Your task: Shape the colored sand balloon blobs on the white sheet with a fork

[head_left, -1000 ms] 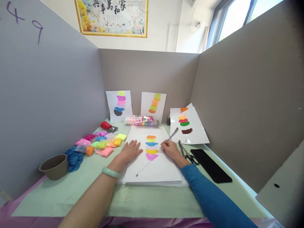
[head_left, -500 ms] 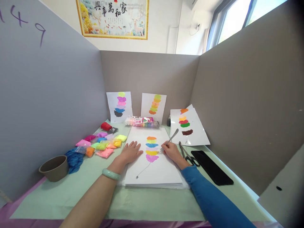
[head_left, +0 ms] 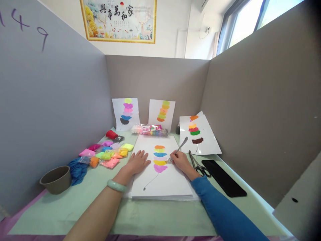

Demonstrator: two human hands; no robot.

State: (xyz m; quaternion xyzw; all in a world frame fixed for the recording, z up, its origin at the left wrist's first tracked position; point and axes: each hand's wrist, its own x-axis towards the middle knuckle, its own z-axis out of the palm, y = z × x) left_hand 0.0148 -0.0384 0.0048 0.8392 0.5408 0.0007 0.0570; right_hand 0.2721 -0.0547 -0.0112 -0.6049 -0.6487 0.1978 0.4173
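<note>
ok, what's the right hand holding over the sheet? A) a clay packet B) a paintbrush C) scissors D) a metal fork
D: the right hand grips a metal fork, its tines at the yellow patch of the coloured stack on the white sheet. The scissors lie untouched on the table beside it, and the left hand rests flat on the sheet.

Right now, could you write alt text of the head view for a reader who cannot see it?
The right hand holds a silver metal fork to stacked colourful clay patches on a white paper sheet, which the left hand presses flat. Metal scissors lie right; small coloured clay packets lie left.
</note>
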